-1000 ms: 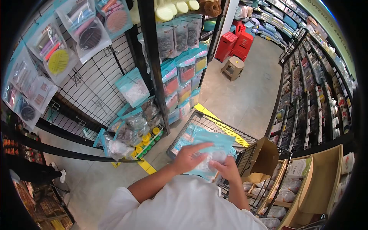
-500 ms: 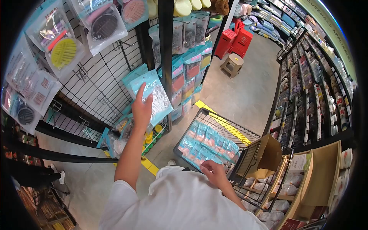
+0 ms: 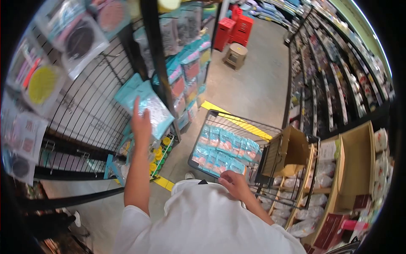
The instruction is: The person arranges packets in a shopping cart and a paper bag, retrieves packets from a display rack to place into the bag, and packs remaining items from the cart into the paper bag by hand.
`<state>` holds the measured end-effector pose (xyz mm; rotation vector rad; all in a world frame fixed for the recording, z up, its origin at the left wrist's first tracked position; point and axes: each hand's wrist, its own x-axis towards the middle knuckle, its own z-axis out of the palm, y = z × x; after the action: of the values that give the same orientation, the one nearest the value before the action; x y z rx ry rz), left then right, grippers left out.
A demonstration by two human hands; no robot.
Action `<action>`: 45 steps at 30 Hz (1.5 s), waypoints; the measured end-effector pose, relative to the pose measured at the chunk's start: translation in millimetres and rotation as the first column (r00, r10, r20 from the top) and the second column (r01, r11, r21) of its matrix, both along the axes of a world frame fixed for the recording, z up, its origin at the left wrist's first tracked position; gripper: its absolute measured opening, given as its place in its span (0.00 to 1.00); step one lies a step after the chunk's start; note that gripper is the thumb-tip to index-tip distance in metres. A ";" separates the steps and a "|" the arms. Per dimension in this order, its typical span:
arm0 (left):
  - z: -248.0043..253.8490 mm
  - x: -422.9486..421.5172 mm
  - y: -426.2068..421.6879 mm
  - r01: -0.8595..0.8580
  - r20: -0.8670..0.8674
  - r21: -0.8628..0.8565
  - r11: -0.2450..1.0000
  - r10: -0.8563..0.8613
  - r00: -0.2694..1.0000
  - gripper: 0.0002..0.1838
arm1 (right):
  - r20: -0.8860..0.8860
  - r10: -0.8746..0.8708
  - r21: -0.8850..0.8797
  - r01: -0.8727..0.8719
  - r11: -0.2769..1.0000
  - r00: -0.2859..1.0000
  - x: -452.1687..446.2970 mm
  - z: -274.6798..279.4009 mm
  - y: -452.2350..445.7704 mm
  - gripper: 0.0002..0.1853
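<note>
Left of centre in the frame, the left hand (image 3: 141, 123) lies against a pouch (image 3: 158, 111), fingers extended; through the blur, I can't tell whether it grips. Below centre, the right hand (image 3: 235, 184), half-open and empty, hangs beside packs (image 3: 228, 142) in the cart (image 3: 193, 163).

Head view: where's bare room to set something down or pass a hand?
Set down: floor between stool, yellow floor strip and right shelving. Pass a hand: before bare wire grid, between leftmost hanging packs and the teal pouch in the left hand. Crowded: shopping cart, packed with teal packets, a cardboard box at its right.
</note>
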<state>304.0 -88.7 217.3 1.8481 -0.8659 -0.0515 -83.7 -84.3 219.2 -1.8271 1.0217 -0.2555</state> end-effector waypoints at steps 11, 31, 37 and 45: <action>-53.8 30.2 9.8 -0.225 0.280 0.079 0.971 0.195 0.940 0.35 | 0.052 -0.291 0.067 0.287 0.956 0.955 -34.7 -7.0 2.0 0.11; -220.6 -221.9 47.1 0.636 -0.044 0.685 0.356 -0.851 0.524 0.16 | -0.152 -0.637 -0.211 0.605 0.768 0.756 -214.1 -137.7 35.8 0.05; -244.6 -229.2 29.1 0.622 -0.268 0.688 0.374 -0.666 0.696 0.18 | -0.125 -0.720 -0.087 0.715 0.693 0.682 -271.3 -157.1 47.0 0.07; -291.6 -357.6 -47.3 0.639 -0.387 0.740 0.210 -0.644 0.660 0.25 | -0.246 -0.794 0.085 0.828 0.554 0.556 -309.2 -179.9 72.5 0.15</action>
<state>-53.6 -136.0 -74.4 2.1549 -1.8210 -1.2375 -393.0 -11.8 39.2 -1.0736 1.9368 -0.5332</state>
